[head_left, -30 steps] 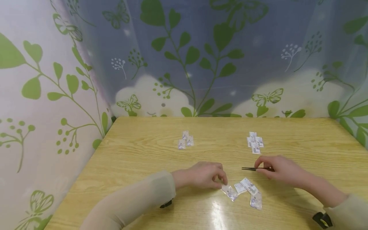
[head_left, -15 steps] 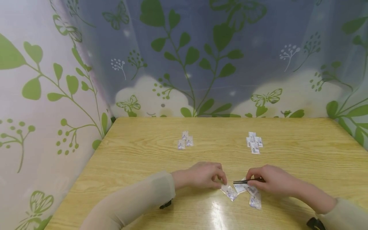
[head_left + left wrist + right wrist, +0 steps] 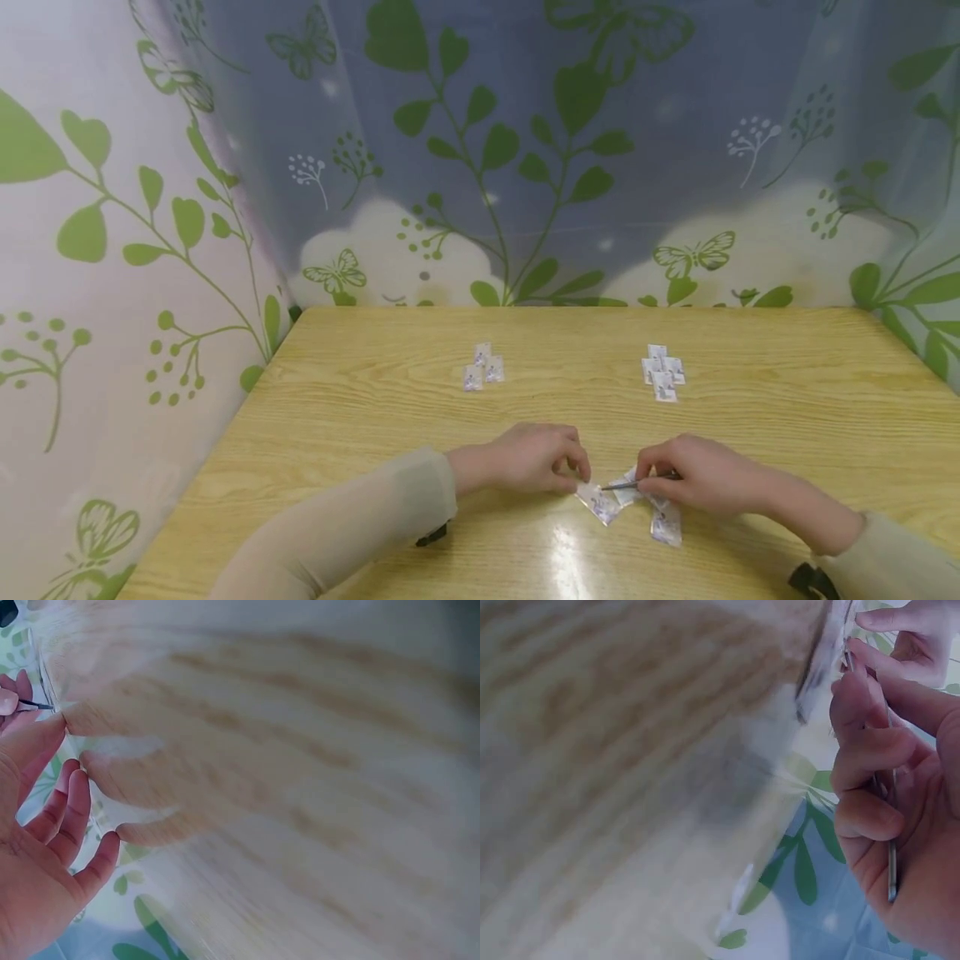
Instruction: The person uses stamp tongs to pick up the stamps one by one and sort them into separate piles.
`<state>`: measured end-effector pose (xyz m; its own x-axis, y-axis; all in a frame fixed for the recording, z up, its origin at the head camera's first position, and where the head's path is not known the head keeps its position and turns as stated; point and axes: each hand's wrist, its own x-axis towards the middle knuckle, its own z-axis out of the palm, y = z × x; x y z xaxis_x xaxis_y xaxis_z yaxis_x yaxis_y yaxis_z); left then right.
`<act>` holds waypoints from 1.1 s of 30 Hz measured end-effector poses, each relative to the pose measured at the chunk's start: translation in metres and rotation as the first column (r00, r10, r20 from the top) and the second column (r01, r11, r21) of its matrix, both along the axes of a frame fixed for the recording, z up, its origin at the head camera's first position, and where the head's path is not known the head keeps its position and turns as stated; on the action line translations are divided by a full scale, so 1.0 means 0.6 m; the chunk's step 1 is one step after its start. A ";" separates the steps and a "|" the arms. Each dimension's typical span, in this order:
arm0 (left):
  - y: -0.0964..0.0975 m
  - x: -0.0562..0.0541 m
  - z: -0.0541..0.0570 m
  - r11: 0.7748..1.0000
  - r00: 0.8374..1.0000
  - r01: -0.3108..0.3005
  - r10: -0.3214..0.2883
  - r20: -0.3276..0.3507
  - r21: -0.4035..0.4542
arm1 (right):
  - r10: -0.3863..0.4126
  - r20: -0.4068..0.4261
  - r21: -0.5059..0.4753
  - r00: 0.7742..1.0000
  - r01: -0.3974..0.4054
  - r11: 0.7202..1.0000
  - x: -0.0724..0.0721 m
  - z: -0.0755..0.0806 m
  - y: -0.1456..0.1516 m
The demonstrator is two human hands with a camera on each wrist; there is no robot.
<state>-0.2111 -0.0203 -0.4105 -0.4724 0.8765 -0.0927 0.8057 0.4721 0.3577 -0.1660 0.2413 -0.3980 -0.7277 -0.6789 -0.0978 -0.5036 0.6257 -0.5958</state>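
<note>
Pinching tweezers (image 3: 630, 484), right hand (image 3: 693, 473) with grip just right of patterned packet (image 3: 598, 505), tips at its edge. Left hand's (image 3: 536, 458) grip relaxed, fingertips at packet's far-left corner. Other packets (image 3: 665, 528) right of it on bench (image 3: 337, 400).

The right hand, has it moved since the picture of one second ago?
Yes: in the head view, the right hand has moved toward the near side and slightly left, judged against the far right cards.
</note>
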 end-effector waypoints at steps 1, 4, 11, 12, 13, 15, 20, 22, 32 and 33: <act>0.000 0.001 0.000 1.000 1.000 -0.001 0.001 0.000 -0.001 | 0.000 0.014 0.004 1.000 0.000 1.000 0.000 0.002 0.000; 0.001 0.002 0.001 1.000 1.000 -0.004 0.004 0.001 -0.002 | 0.008 0.041 0.012 0.999 -0.008 1.000 0.000 0.008 -0.001; 0.002 0.001 -0.001 1.000 1.000 -0.015 0.015 0.020 -0.010 | 0.021 0.100 -0.035 0.995 -0.018 0.999 -0.004 0.002 -0.007; 0.002 0.001 -0.001 1.000 1.000 -0.014 0.014 0.021 -0.009 | 0.011 0.103 -0.033 0.995 -0.008 0.999 -0.004 0.001 -0.008; 0.002 0.001 -0.002 1.000 1.000 -0.013 0.014 0.020 -0.007 | 0.006 0.100 -0.034 0.995 -0.002 0.999 -0.005 0.000 -0.008; 0.002 0.000 -0.003 1.000 1.000 -0.012 0.012 0.017 -0.002 | 0.000 0.097 -0.038 0.995 0.004 0.999 -0.007 -0.002 -0.009; 0.001 -0.001 -0.004 1.000 1.000 -0.011 0.011 0.003 0.001 | 0.017 0.117 -0.064 0.993 -0.010 0.998 -0.013 -0.003 -0.012; 0.001 -0.001 -0.004 1.000 1.000 -0.008 0.008 0.003 0.001 | 0.017 0.137 -0.066 0.990 -0.008 0.998 -0.014 -0.004 -0.013; 0.001 -0.001 -0.002 1.000 1.000 -0.010 0.010 0.002 -0.001 | -0.007 0.145 -0.037 0.989 0.013 0.999 -0.012 0.005 -0.013; 0.001 -0.002 -0.001 1.000 1.000 -0.009 0.009 0.002 -0.002 | -0.003 0.145 -0.040 0.989 0.008 0.999 -0.012 0.007 -0.011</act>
